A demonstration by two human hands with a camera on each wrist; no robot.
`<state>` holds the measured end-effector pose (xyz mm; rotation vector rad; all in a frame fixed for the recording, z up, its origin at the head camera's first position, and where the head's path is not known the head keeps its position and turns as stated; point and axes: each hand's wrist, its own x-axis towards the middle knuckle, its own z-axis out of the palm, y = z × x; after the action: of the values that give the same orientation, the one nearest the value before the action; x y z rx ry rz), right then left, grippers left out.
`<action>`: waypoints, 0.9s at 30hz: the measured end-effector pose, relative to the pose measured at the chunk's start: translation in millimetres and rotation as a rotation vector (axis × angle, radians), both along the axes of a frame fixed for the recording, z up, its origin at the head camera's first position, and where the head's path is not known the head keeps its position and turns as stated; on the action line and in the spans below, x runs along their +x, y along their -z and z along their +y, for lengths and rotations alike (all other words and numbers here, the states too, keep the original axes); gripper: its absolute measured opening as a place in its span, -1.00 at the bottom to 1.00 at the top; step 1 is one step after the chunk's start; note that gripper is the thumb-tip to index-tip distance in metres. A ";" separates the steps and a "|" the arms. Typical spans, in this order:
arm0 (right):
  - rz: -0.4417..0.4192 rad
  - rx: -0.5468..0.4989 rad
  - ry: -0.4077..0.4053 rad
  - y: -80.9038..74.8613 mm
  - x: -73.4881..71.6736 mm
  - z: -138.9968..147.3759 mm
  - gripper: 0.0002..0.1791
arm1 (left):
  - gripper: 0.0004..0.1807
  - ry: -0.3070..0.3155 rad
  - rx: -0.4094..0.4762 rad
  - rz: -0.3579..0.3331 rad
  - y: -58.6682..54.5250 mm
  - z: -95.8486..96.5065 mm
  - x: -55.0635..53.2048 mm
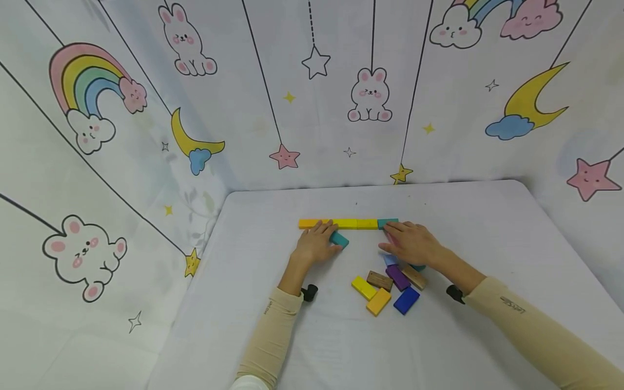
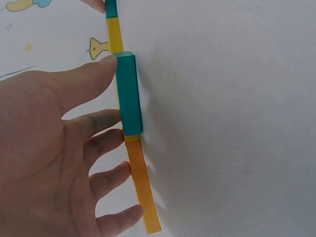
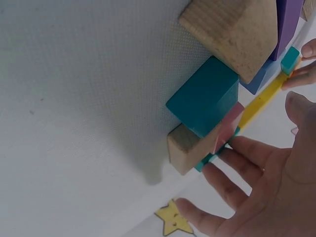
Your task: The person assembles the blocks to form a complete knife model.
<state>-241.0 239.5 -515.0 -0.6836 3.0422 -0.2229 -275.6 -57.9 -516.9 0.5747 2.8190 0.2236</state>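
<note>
A straight row of blocks lies along the back of the table: an orange block [image 2: 143,182] at the left, yellow blocks [image 1: 347,223] in the middle, a teal block [image 1: 388,222] at the right end. My left hand [image 1: 317,244] rests with its fingertips against the row. Its thumb tip touches a loose teal block [image 2: 129,94] set in front of the row. Fingers extended, my right hand [image 1: 411,242] touches the row's right end. Under it are a pink block [image 3: 229,127], another teal block [image 3: 205,96] and a wooden block [image 3: 182,148], partly hidden in the head view.
Nearer me lies a loose group: a purple block [image 1: 398,277], a dark blue block [image 1: 407,300], a light blue block [image 1: 390,259], wooden blocks [image 1: 379,280], a yellow block [image 1: 364,287] and an orange-yellow block [image 1: 378,301]. A patterned cloth [image 1: 322,124] hangs behind the white table [image 1: 253,244].
</note>
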 end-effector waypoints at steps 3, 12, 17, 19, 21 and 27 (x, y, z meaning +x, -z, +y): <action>0.008 -0.003 -0.005 -0.3 -0.1 -1.0 -0.19 | -0.22 -0.001 0.001 0.004 -0.7 0.8 1.3; -0.038 -0.021 -0.007 -0.1 -3.4 2.8 -0.21 | -0.23 0.009 0.034 0.036 -6.2 1.3 7.0; -0.073 -0.071 0.007 -2.5 -1.9 4.2 -0.21 | -0.23 0.010 0.034 0.034 -5.3 0.7 6.0; -0.072 -0.089 0.008 -3.4 -0.3 3.8 -0.21 | -0.23 0.010 0.032 0.034 -4.4 0.5 5.5; -0.058 -0.104 0.005 -4.0 1.8 3.4 -0.23 | -0.23 0.010 0.029 0.034 -3.2 0.5 4.7; -0.025 -0.142 -0.009 -6.3 9.6 6.6 -0.31 | -0.23 0.011 0.025 0.033 -3.8 0.8 4.8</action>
<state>-231.3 246.1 -508.7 -0.6960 3.0208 -0.4480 -270.8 -57.2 -513.1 0.6041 2.8482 0.2498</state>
